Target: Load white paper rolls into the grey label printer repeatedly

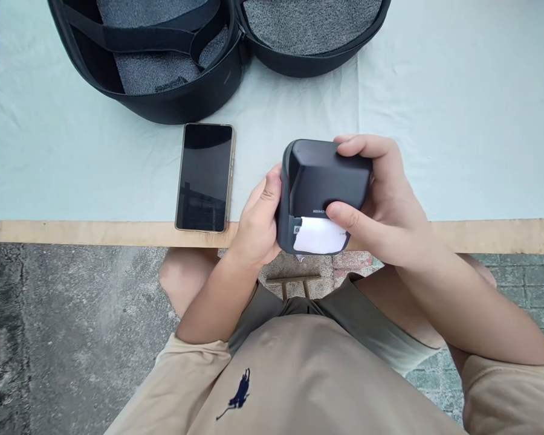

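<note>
While gripped in both hands, judged to be at a hold-and-handle step: keeping a black device (329,178) between left hand (260,220) and right hand (385,199), over the wooden table edge (95,232). Pinching it on the right with thumb on the front face, just above white paper (320,235), and index finger at the far edge; cannot tell the placing of the remaining right fingers, mostly hidden behind. Pinching the left side with thumb along the rim; cannot tell whether spread or pressed together for the left fingers underneath. Judged to call, for any next move, for a firm left hold, freeing the right thumb to shift without catching the uneven paper edge. Read "NIIMB" in pale capitals right by the right thumb tip, probably running on beneath it. Noted, between left thumb and paper, a small pale sticker (297,229), too tiny to read. Noted, just left of the left fingers, a phone (204,178), screen dark, no writing seen. Found farther beyond the fingertips an open case (185,107) with a faint mark (228,77) on its wall, illegible. Logged, bodyward of both thumbs, a dark emblem (240,389) on the shirt (317,374), without readable letters.
</note>
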Motion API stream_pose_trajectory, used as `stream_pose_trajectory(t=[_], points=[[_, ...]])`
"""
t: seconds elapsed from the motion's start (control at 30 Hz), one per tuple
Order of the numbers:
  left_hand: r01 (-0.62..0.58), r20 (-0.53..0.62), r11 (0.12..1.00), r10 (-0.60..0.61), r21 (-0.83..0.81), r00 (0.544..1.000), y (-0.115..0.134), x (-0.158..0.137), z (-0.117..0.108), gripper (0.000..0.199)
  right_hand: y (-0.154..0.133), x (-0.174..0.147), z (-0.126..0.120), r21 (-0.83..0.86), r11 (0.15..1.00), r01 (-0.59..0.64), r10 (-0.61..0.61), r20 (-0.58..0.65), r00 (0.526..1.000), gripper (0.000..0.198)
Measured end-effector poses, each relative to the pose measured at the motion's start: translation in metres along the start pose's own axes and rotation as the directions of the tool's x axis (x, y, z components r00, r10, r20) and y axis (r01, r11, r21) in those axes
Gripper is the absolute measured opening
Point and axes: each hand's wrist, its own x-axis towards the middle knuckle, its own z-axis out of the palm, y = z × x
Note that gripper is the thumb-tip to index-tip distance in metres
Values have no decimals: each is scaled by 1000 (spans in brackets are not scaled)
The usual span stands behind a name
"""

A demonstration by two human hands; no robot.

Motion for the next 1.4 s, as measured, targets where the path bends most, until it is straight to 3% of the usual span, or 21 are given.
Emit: stream_pose_trajectory(t=[0.2, 0.3, 0.47, 0.53, 0.63, 0.73, 0.83, 0.9, 0.93, 1.03, 1.1, 1.17, 1.3, 1.4], points=[[-21, -7, 999, 21, 31, 1000, -1, 0, -3, 38, -3, -1, -3, -164, 986, 40, -40, -1, 999, 49], [-27, 3, 1000, 27, 12, 1000, -1, 0, -4, 40, -9, -2, -7, -263, 962, 67, -54, 58, 997, 56], [22, -3, 998, -22, -53, 1000, 0, 2, -1, 35, -22, -3, -17, -479, 870, 115, -68, 113, 991, 68], [45, -25, 997, -47, -61, 999, -1, 2, 1, 35, -28, -3, -21, -545, 835, 81, -55, 65, 996, 68], [-10, -55, 999, 7, -43, 998, -2, 2, 1, 33, -39, -3, -25, -611, 791, 29, -72, -45, 996, 65], [-15, 34, 998, 17, -54, 999, -2, 0, -1, 27, -45, 1, -22, -632, 775, 5, -149, -175, 973, 50], [41, 143, 998, -34, -47, 989, 1, -2, -2, 26, -44, 7, -14, -497, 867, 29, -254, -393, 884, 29], [48, 160, 998, -40, -45, 986, 3, -3, -1, 26, -41, 11, -9, -382, 922, 61, -269, -519, 811, 23], [48, 157, 998, -40, -49, 987, 3, -3, -1, 25, -39, 13, -8, -349, 934, 80, -270, -539, 798, 22], [51, 136, 997, -43, -56, 990, 3, -3, 0, 24, -36, 13, -11, -410, 901, 141, -314, -393, 864, 21], [44, 136, 997, -36, -57, 990, 2, -2, 0, 24, -36, 10, -16, -557, 816, 157, -309, -190, 932, 13], [37, 143, 998, -30, -53, 989, 1, -2, 0, 23, -37, 8, -21, -706, 695, 131, -208, -23, 978, 10], [32, 153, 999, -33, 5, 988, 1, -2, 0, 23, -36, 6, -22, -838, 536, 102, -40, 96, 995, 19], [30, 154, 997, -40, 67, 987, 2, -3, 0, 25, -30, 7, -19, -885, 454, 104, -35, 99, 995, 24]])
